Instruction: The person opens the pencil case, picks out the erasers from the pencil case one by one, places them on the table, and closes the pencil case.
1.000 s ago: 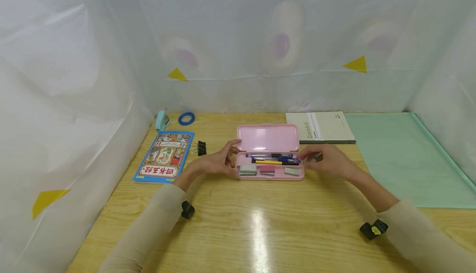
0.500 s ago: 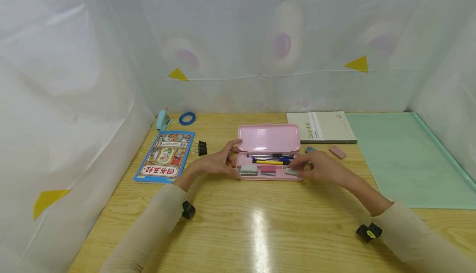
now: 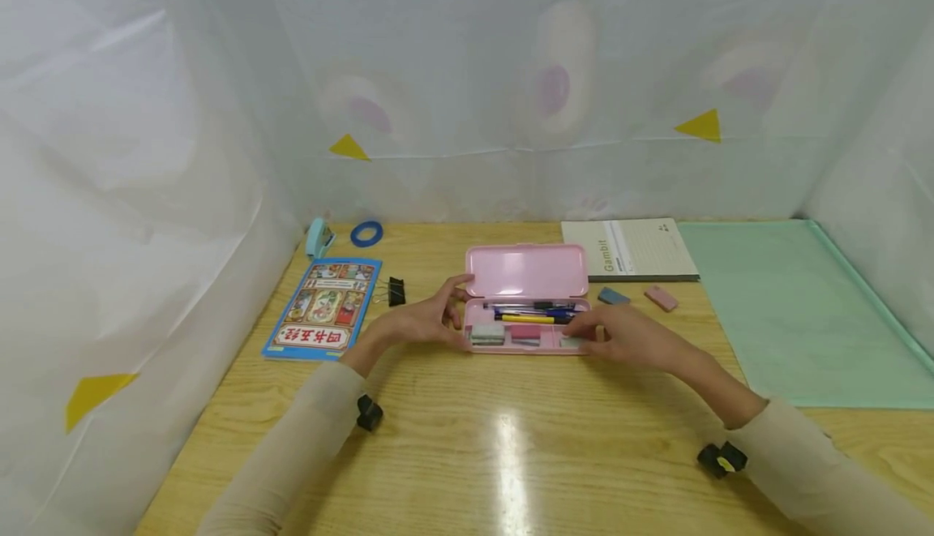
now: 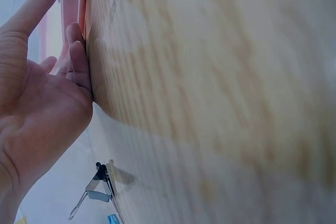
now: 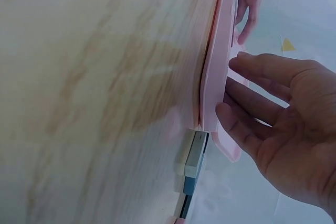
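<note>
An open pink pencil case (image 3: 525, 270) lies on the table with its lid folded back. Inside are several pens (image 3: 533, 319), a grey-white eraser (image 3: 487, 333), a pink eraser (image 3: 525, 332) and, at the right end, a pale eraser (image 3: 570, 343) partly covered by fingers. My left hand (image 3: 419, 321) grips the case's left end, thumb by the front corner, fingers toward the hinge. Over the right compartment is my right hand (image 3: 631, 335), its curved fingers reaching inside around the pale eraser. In the right wrist view the case wall hides those fingertips, so a pinch cannot be confirmed.
On the table behind the right hand lie a blue eraser (image 3: 613, 296) and a pink one (image 3: 661, 298). A notebook (image 3: 642, 248) and green mat (image 3: 810, 317) are right; a booklet (image 3: 321, 309), binder clip (image 3: 396, 291), tape roll (image 3: 366, 233) and stapler (image 3: 319, 237) left.
My right hand has moved left and toward me, from beside the case's right end into its right compartment, uncovering the blue and pink erasers on the table. My left hand has stayed put.
</note>
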Available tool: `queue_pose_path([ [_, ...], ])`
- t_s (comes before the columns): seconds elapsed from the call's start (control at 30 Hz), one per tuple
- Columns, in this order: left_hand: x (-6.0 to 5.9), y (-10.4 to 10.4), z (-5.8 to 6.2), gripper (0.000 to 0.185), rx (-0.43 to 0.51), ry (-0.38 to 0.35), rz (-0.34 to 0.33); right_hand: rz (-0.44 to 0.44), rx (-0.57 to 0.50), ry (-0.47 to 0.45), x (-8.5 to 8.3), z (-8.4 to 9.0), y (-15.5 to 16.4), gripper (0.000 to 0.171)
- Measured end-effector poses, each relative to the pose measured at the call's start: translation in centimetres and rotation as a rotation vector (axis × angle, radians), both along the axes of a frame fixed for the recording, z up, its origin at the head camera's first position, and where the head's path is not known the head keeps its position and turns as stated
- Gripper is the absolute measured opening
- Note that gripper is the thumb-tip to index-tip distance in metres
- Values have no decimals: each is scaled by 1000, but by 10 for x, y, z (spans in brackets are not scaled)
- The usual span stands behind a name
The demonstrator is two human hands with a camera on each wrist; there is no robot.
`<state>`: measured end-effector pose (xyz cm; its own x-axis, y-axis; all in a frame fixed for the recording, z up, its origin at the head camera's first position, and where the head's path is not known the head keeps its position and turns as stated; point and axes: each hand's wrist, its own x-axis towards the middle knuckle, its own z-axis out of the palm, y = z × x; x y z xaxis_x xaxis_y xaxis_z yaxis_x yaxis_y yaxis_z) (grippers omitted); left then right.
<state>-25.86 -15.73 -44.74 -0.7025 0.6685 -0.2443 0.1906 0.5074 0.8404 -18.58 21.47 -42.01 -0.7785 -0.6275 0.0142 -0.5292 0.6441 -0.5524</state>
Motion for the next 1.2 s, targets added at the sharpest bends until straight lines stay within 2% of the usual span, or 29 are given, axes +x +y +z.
queue_pose_path([
  [0.17, 1, -1, 0, 113, 0, 2, -1, 16, -44, 27, 1, -2, -2, 27],
  [0.37, 2, 0, 0, 113, -2, 0, 3, -24, -117, 53, 3, -10, -4, 22],
  [0.67, 2, 0, 1, 113, -11, 0, 5, -59, -135, 87, 2, -12, -6, 22],
  [0.8, 1, 0, 1, 113, -13, 8, 4, -131, -162, 94, 2, -10, -4, 22],
  [0.93, 1, 0, 0, 113, -10, 14, 2, -244, -184, 99, 1, -6, 4, 22],
  [1.03, 1, -1, 0, 113, -7, 13, 2, -314, -184, 104, 0, -1, 15, 19],
  [1.2, 1, 1, 1, 114, -8, -1, 8, -373, -187, 102, -2, 2, 41, 14],
])
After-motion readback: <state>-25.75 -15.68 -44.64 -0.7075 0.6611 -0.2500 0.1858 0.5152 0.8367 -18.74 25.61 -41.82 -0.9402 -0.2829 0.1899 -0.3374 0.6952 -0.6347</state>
